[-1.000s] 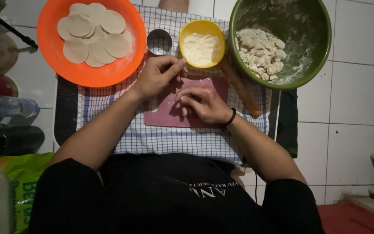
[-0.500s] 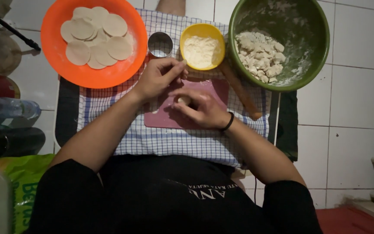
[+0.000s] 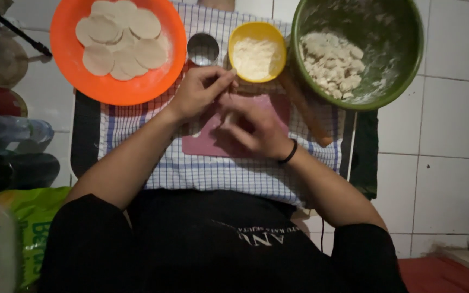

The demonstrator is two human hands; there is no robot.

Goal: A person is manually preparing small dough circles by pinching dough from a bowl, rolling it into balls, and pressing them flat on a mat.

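Pink board (image 3: 202, 145): my left hand (image 3: 199, 92) and right hand (image 3: 251, 127) upon it, fingers curled together; what they pinch is hidden, blurred.

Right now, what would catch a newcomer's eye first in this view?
Probably the round orange plastic plate at upper left, stacked with flat pale dough discs. At upper right sits a big green floury bowl of small dough lumps. Between them, the left hand and right hand meet over a pink board.

A home kitchen floor: white floor tiles (image 3: 457, 135), a checked cloth (image 3: 202, 173), bowls of dough and flour.
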